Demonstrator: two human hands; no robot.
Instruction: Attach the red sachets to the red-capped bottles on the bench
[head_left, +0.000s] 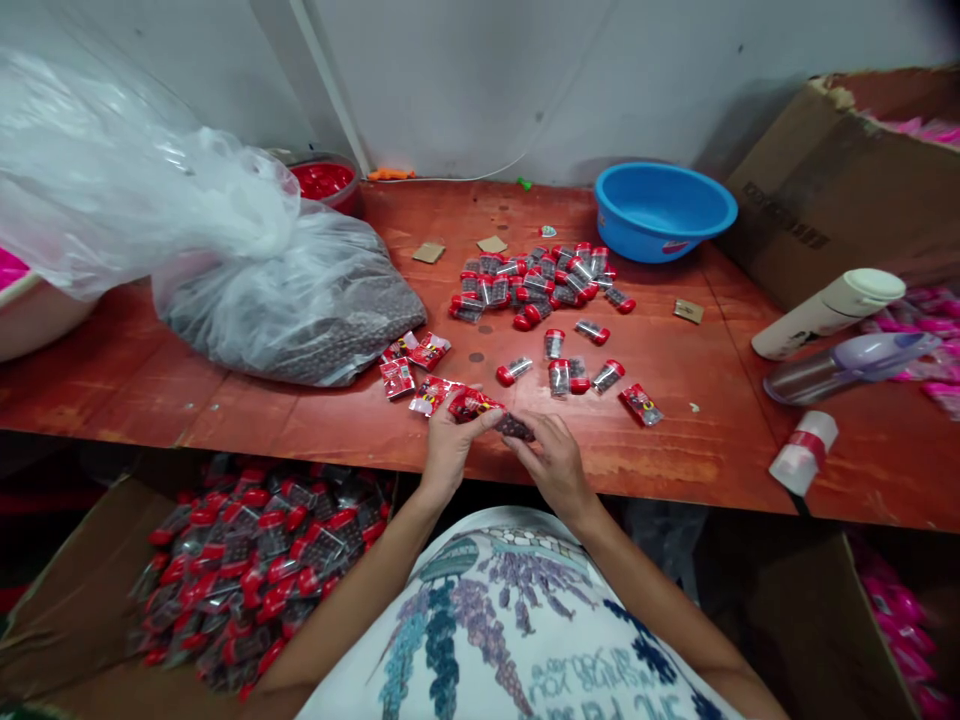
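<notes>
My left hand [452, 440] holds a red printed packet [474, 403] between thumb and fingers, over the table's front edge. On its right, my right hand [551, 455] pinches a small clear container of dark pieces [516, 427], which touches the packet. More red packets [397, 378] lie just left of my left hand. Several red-capped clear containers [559, 378] are spread beyond my hands, with a larger heap of them [536, 285] farther back. One red packet [642, 404] lies apart to the right.
A plastic bag of dark pieces [300, 310] stands left on the red table [675, 450]. At the back are a blue basin [664, 210] and a red tub [326, 180]. Bottles [829, 312] and a carton [810, 190] stand right. Below left, a box holds red-capped containers [262, 560].
</notes>
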